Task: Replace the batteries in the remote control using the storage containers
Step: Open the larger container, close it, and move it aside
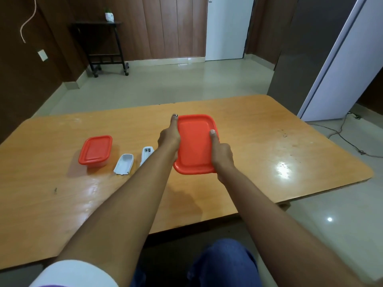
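Note:
Both hands grip a storage container with an orange lid (194, 145) above the middle of the wooden table (269, 146). My left hand (169, 138) clasps its left side, thumb stretched along the lid's edge. My right hand (220, 154) clasps the right side, thumb resting on the lid. The lid faces me and hides the box beneath. A second orange-lidded container (95, 151) stands shut on the table to the left. Beside it lies the white battery cover (124, 164), hollow side up. The white remote (146, 154) lies right of it, battery bay showing, partly behind my left forearm.
The table's near edge runs just above my lap, and its right corner is rounded. Beyond the table lies a tiled floor with a black wheeled stand (105, 46) at the back left. A white door panel (339, 65) and floor cables (342, 133) are on the right.

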